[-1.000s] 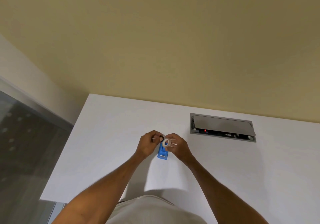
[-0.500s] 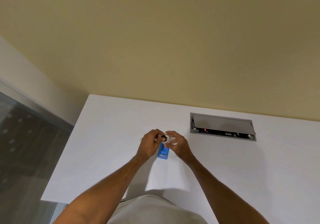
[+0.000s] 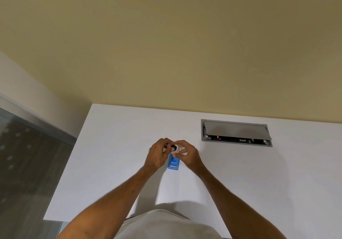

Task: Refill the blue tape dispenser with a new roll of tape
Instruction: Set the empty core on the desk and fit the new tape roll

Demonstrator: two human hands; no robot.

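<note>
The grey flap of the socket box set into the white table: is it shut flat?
No, the grey flap is tilted up, so the dark recess with a small red light shows beneath its near edge.

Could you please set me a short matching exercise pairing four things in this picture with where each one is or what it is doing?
Things:
1. blue tape dispenser
2. tape roll
3. grey cable hatch
4. left hand

Places or states:
A. set into the table, far right
B. held between both hands
C. lying on the table below the hands
D. pinching at the roll's left side

Pairs: 1-C, 2-B, 3-A, 4-D
</note>
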